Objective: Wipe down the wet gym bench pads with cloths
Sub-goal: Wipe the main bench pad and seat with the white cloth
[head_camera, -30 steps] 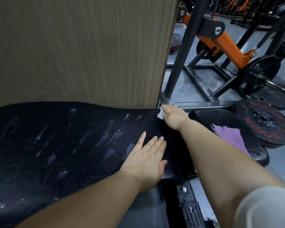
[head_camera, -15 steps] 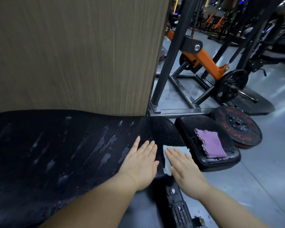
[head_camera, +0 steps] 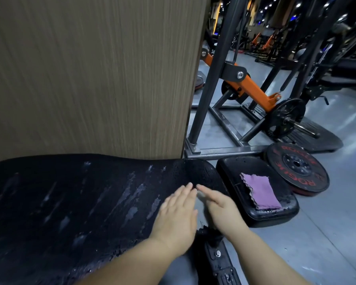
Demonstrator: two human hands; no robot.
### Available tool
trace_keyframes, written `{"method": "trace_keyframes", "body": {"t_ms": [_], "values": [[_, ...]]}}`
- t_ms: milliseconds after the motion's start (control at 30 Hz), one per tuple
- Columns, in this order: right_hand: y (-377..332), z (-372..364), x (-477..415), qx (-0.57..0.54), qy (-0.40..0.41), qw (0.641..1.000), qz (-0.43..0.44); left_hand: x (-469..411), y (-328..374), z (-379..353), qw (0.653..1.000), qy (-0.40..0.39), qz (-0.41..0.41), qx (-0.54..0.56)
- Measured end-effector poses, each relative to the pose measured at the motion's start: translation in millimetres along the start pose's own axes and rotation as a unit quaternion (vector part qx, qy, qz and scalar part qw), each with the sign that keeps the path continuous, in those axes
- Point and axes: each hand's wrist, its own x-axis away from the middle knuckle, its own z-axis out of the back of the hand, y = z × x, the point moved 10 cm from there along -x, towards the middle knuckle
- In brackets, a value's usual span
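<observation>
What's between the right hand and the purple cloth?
In the head view, only a bare strip of the small black pad lies between the right hand and the purple cloth; nothing else sits there.

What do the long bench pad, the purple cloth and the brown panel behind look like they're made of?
The long bench pad: likely black vinyl or faux leather, pebbled grain, water streaks sitting on it.
The purple cloth: soft textile, probably microfibre, matte with wavy edges.
The brown panel: wood-look laminate or veneer, fine vertical grain; cannot tell which.
</observation>
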Motion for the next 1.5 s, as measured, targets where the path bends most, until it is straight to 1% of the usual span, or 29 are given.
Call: {"method": "trace_keyframes", "body": {"t_ms": [33, 67, 100, 133, 167, 233, 300, 367, 400, 500, 633, 767, 867, 1267, 1500], "values": [[5.0, 20.9, 1.0, 0.014, 0.071, 0.997, -0.012, 0.2, 7.6, -3.0, 1.000, -0.003, -0.015, -0.004], [8.2, 35.7, 1.5, 0.070, 0.120, 0.990, -0.013, -1.5, 13.4, -11.3, 1.000, -0.012, -0.027, -0.004], [11.0, 42.7, 0.0, 0.119, 0.139, 0.983, -0.011, -4.8, 18.7, -20.8, 0.999, -0.038, -0.033, -0.010], [13.1, 41.9, -4.3, 0.156, 0.134, 0.979, -0.010, -8.3, 21.8, -26.7, 0.998, -0.057, -0.029, -0.011], [14.1, 38.1, -9.1, 0.178, 0.115, 0.977, -0.007, -12.8, 24.2, -25.4, 0.999, -0.040, -0.024, -0.025], [19.0, 26.1, -18.9, 0.222, 0.078, 0.972, -0.005, -21.0, 24.8, -32.3, 0.997, -0.040, -0.032, -0.059], [20.7, 20.5, -25.6, 0.284, 0.066, 0.957, -0.002, -22.0, 18.1, -57.6, 0.989, -0.124, -0.033, -0.078], [23.6, 20.0, -29.4, 0.315, 0.070, 0.947, -0.012, -19.8, 15.7, -61.8, 0.982, -0.141, -0.039, -0.119], [26.7, 20.0, -29.6, 0.320, 0.068, 0.945, -0.020, -18.1, 12.8, -63.5, 0.982, -0.141, -0.038, -0.122], [29.7, 20.0, -29.4, 0.316, 0.064, 0.946, -0.021, -4.7, 4.3, -61.6, 0.978, -0.175, -0.027, -0.107], [27.2, 21.5, -28.2, 0.317, 0.082, 0.945, -0.020, 17.4, -2.3, -57.0, 0.974, -0.199, -0.030, -0.105], [24.4, 20.2, -26.4, 0.342, 0.091, 0.935, -0.024, 14.0, -2.6, -59.3, 0.973, -0.201, -0.040, -0.106], [24.8, 20.1, -26.5, 0.355, 0.093, 0.930, -0.031, -4.6, -9.3, -59.0, 0.975, -0.192, -0.028, -0.109], [25.2, 21.2, -28.2, 0.374, 0.106, 0.921, -0.036, -110.4, -56.6, -55.2, 0.968, -0.222, 0.054, -0.099], [26.4, 21.4, -28.5, 0.380, 0.120, 0.917, -0.031, -164.0, -78.5, -56.5, 0.968, -0.215, 0.077, -0.106]]}}
